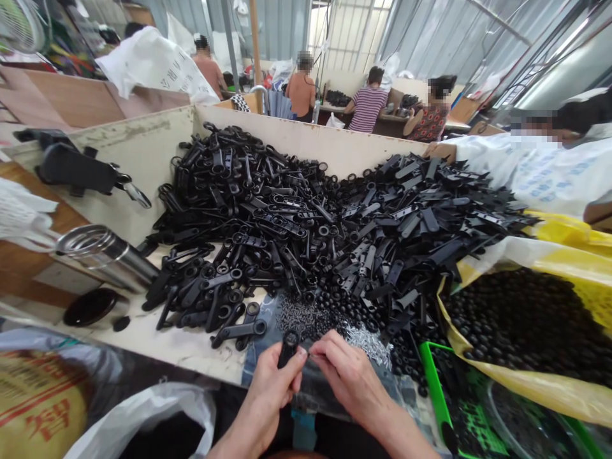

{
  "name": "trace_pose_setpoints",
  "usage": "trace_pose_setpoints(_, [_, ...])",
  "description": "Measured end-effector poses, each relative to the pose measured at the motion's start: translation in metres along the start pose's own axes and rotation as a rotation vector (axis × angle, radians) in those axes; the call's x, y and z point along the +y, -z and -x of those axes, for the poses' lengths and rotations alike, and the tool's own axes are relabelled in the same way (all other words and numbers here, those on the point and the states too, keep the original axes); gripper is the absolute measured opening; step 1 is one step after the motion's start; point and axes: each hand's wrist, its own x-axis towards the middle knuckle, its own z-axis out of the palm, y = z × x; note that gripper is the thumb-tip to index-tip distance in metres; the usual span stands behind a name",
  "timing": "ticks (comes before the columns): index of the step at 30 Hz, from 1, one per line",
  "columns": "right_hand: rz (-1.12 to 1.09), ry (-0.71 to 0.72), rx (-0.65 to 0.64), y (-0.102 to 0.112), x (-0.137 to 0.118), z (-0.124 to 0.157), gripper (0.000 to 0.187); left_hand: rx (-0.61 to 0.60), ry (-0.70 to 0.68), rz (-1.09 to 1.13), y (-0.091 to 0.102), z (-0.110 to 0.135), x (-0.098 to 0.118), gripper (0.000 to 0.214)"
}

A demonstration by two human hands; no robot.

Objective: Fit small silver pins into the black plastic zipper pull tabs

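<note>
My left hand (273, 389) is closed around a black plastic handle piece (288, 347) with a ring-shaped end pointing up. Close to its right, my right hand (351, 376) has thumb and forefinger pinched together; anything between those fingertips is too small to name. Just beyond both hands lie a heap of small dark metal parts (299, 315), some black round pieces (347, 306) and a pile of shiny silver pins (368, 344). Finished-looking black pieces with ring ends (239, 330) lie to the left of my left hand.
Big mounds of black plastic parts (268, 197) fill the walled table (310, 131). A steel flask (115, 255) stands left. At right are a yellow bag (502, 366) of black round pieces and a green basket (433, 382). Several people sit at benches behind.
</note>
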Motion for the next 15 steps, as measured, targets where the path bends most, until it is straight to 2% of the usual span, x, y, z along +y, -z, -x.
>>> trace_pose_setpoints(4, [-0.028,-0.009,-0.043,0.005,-0.001,0.000,0.031,-0.034,0.006,-0.025,0.001,0.002,0.001,0.051])
trace_pose_setpoints(7, [-0.162,-0.088,-0.037,0.006,-0.002,0.001,0.026,-0.103,0.035,-0.010,0.002,0.004,0.005,0.048])
trace_pose_setpoints(11, [-0.287,-0.269,0.103,0.001,-0.005,0.005,0.023,-0.110,0.133,0.183,-0.001,0.006,0.009,0.048])
trace_pose_setpoints(15, [-0.298,-0.253,0.194,-0.005,-0.006,0.009,0.020,-0.048,0.184,0.293,-0.010,0.005,0.008,0.054])
